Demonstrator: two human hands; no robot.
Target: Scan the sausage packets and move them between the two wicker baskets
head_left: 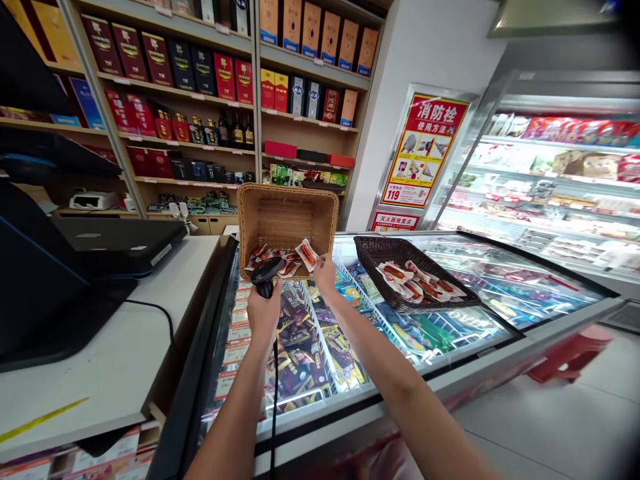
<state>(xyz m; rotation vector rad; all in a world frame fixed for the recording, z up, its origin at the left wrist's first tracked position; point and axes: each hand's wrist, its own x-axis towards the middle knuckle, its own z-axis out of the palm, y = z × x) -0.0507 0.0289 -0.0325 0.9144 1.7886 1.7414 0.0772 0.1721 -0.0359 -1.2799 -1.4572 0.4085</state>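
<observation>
a shop, stocked shelves, glass-topped freezer, lit refrigerated case

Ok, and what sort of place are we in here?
Probably a small supermarket or convenience shop: wall shelves of boxed goods, a glass-topped display case full of packets, and what looks like a barcode scanner in the left hand.

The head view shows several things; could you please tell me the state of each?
Left hand: closed around the scanner
Scanner: held, cord hanging down
Right hand: gripping a sausage pack
Sausage pack: wrapped, held
Tan basket: part-filled with packs
Dark basket: also part-filled
Freezer: lit, stocked
Fridge: lit, stocked
</observation>
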